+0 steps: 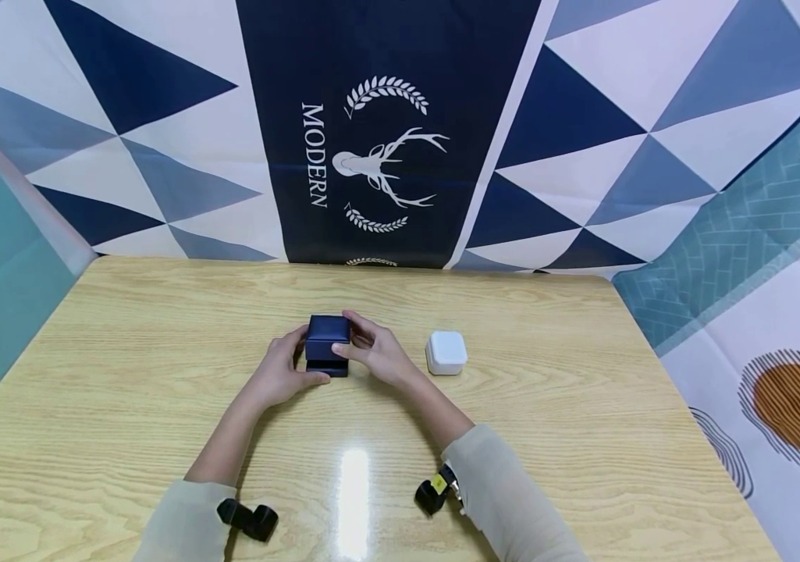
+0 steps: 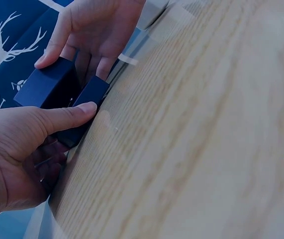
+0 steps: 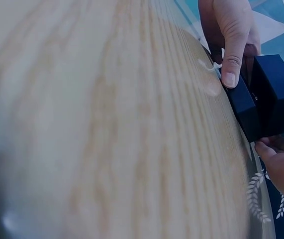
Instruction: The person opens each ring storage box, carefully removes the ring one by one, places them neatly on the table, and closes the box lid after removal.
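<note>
Head view: dark-blue box (image 1: 319,350) at the far half of the table (image 1: 547,421), left of the white box (image 1: 446,351); whether it rests on the wood you cannot tell. Your left hand (image 1: 286,373) grips the base (image 1: 340,369), thumb at its front edge; your right hand (image 1: 377,353) holds the lid (image 1: 329,326), thumb on its front face. Both grips are closed to the box's width; a gap separates lid and base.

Judged step: working the lid. Steady the base, move the lid evenly about its rear edge (presumably hinged; no view confirms it), avoid twisting, mind your fingertips near the gap.

Appearance: smooth, squared, slightly glossy. Tiny glint inside, unidentified.
</note>
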Tool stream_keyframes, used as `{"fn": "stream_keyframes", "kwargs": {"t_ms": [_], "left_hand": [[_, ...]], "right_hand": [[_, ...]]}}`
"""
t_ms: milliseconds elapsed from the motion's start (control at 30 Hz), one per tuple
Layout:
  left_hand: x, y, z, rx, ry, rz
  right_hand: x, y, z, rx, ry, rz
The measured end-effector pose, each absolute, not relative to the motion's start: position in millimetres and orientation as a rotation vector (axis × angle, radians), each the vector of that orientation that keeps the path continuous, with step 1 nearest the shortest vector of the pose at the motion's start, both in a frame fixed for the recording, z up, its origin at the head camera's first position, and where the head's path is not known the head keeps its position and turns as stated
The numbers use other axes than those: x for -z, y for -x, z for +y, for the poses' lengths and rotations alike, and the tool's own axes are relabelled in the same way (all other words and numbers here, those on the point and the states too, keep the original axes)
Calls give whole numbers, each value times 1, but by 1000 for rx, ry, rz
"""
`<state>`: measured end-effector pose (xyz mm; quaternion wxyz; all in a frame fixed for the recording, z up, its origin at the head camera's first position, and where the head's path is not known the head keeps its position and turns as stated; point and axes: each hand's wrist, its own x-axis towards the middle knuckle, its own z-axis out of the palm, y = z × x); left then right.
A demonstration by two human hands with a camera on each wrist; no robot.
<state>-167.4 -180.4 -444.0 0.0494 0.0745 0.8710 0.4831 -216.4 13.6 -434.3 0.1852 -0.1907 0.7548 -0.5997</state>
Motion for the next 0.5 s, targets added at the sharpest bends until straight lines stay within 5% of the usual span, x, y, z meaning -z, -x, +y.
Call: {"fn": "stream_keyframes", "kwargs": {"t_ms": [500], "left_hand": [[440,165,-180,-1423,-181,2662]], "right_hand": [[433,216,14,1700,562,2111]]}}
